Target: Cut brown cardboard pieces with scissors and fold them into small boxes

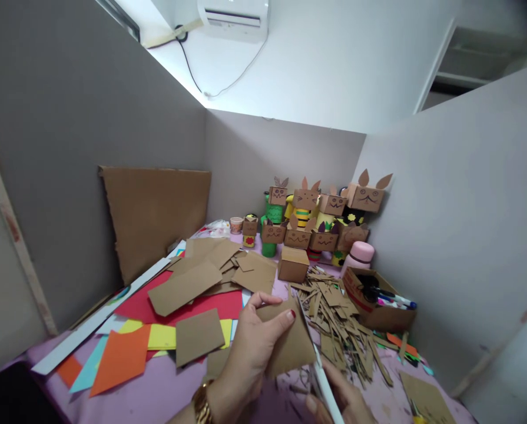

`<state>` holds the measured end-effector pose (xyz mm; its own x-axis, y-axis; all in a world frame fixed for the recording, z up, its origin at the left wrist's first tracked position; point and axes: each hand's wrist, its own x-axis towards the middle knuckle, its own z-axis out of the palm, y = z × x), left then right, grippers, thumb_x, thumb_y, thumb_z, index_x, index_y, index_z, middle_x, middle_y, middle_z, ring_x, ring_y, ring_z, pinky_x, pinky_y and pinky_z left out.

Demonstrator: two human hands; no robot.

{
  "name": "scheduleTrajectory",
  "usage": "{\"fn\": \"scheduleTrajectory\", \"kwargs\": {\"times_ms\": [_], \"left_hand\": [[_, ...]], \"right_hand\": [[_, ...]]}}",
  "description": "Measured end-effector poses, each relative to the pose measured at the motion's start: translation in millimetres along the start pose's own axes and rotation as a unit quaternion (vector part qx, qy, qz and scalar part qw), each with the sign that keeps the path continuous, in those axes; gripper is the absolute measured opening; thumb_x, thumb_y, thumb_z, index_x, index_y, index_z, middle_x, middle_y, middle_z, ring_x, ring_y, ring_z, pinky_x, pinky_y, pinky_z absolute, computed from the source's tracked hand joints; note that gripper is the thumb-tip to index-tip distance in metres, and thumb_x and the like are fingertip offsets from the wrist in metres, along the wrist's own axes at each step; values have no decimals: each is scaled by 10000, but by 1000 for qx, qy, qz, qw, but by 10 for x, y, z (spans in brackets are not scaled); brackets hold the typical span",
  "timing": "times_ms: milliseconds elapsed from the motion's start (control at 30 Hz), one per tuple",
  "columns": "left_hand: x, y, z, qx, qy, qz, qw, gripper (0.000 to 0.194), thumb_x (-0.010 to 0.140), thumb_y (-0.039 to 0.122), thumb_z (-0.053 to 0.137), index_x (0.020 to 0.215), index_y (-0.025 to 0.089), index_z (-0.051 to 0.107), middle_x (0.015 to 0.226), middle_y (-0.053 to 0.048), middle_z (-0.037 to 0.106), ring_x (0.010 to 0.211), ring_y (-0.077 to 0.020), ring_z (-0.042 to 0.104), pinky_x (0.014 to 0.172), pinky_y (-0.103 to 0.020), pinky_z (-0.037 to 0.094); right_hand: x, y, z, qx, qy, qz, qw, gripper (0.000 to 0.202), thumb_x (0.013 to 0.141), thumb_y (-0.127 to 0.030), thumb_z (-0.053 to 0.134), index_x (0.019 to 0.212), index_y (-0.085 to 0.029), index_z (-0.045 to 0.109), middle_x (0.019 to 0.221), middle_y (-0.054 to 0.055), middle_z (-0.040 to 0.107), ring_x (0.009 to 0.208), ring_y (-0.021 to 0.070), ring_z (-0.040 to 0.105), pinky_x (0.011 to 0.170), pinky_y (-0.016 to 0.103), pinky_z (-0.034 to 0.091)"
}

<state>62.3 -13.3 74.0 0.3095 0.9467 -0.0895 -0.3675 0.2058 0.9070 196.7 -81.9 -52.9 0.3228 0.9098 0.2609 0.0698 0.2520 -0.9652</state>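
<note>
My left hand [255, 341] pinches a piece of brown cardboard [292, 347] over the table, thumb on its face and fingers behind. Along the right edge of that piece runs a pair of scissors [320, 374], pointing away from me. My right hand [345, 397] is closed around their handles, low in the view and partly cut off by the frame. Near my left hand lies a square of cardboard [199, 337] on coloured paper. Beyond the scissors spreads a heap of thin cardboard strips [334, 306].
Larger cardboard sheets [188, 285] overlap red, yellow and orange paper [122, 359] on the left. Cardboard animal-head figures [305, 200] stand in rows at the back, behind a plain cardboard box [293, 265]. On the right are a pink bottle [360, 254] and a box of pens [384, 315].
</note>
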Motion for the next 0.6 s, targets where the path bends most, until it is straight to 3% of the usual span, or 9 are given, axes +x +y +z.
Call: {"fn": "scheduleTrajectory", "kwargs": {"times_ms": [167,267,433,600], "left_hand": [[-27,-38,20,11,-7,1,1000,353,604,192,743,810,218,457,565,57,655,459,-96,571,451,-189,455],[-40,-44,41,4,-7,-4,1000,343,613,195,738,809,218,457,568,60,653,462,-95,573,456,-190,457],[-60,-18,66,-3,0,-5,1000,348,619,180,729,818,219,446,583,60,664,469,-98,581,453,-191,456],[-85,-1,82,-2,9,-2,1000,344,624,161,722,809,224,439,550,64,655,450,-104,581,441,-190,448]], "right_hand": [[35,-113,-27,-14,-24,-18,999,614,642,-597,667,1102,-193,624,890,105,744,755,256,701,704,322,554],[33,-208,-39,-28,-18,-14,999,585,645,-568,680,1080,-179,636,853,105,744,877,290,683,779,352,539],[0,-212,-65,-54,-25,-8,998,537,667,-474,703,1112,-184,624,603,36,720,662,252,705,757,359,548],[-24,-160,-69,-57,-16,-16,998,562,662,-508,684,1120,-187,627,647,63,736,702,272,707,684,343,561]]}}
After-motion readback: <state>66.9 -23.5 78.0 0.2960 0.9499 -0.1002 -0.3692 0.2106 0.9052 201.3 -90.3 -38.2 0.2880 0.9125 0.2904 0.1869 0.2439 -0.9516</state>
